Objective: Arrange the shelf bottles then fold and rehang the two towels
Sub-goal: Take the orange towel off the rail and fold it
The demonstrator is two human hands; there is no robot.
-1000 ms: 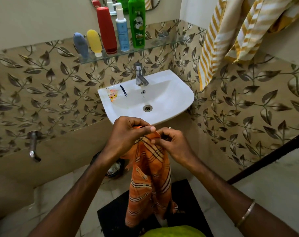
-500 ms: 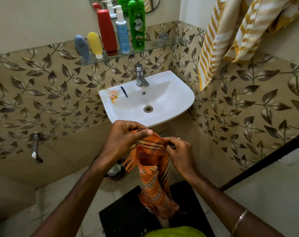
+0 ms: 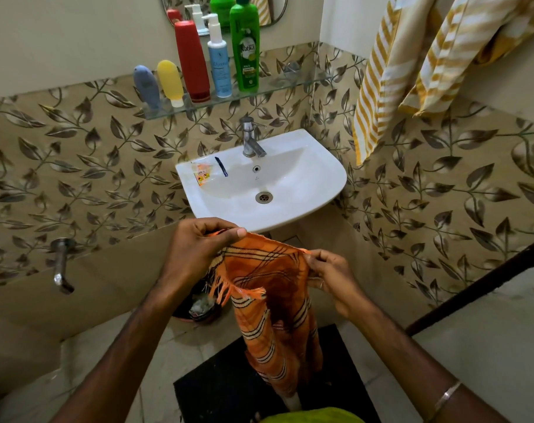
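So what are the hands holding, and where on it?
Both hold the orange towel by its top edge: left hand pinches one end, right hand the other.

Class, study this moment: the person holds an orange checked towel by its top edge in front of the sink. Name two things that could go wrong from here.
1. The left hand and right hand only pinch the top edge of the orange towel, so a corner could slip and spoil the fold.
2. The towel's lower end hangs near the black mat and could drag on the floor and get dirty.
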